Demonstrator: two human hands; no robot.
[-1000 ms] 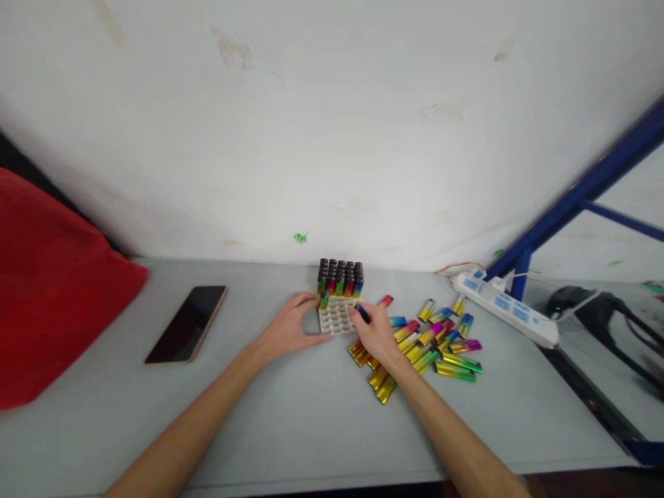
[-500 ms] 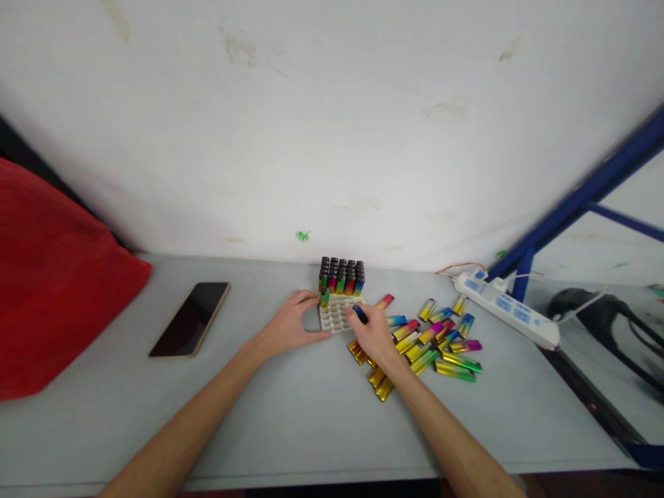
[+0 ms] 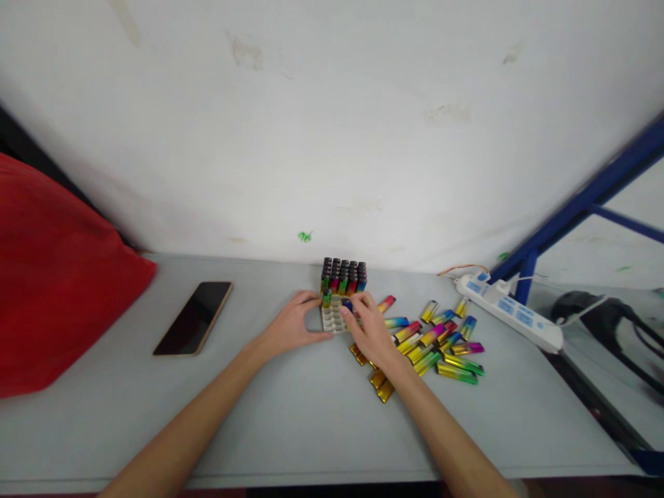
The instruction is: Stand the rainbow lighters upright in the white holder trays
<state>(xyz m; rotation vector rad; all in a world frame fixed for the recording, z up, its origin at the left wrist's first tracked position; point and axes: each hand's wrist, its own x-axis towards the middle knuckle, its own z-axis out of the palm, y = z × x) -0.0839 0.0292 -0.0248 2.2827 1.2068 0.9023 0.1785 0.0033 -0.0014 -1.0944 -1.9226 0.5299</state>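
A small pale tray with rows of round-edged pockets lies in front of me. My left hand holds its left side between thumb and fingers. In the tray's back left corner a green lighter stands upright. My right hand pinches a dark blue lighter over the tray's back part; its lower end is hidden. Directly behind, several upright lighters with black tops stand in packed rows. Many loose gold and coloured lighters lie in a pile to the right of my right hand.
A phone lies on the grey table at the left, near a red cloth or bag. At the right are a white power strip, a blue metal frame and a black object. A wall rises behind.
My right hand has moved the blue lighter left and slightly back, from the tray's right edge to over its back part. My left hand stays on the tray. The view has shifted slightly.
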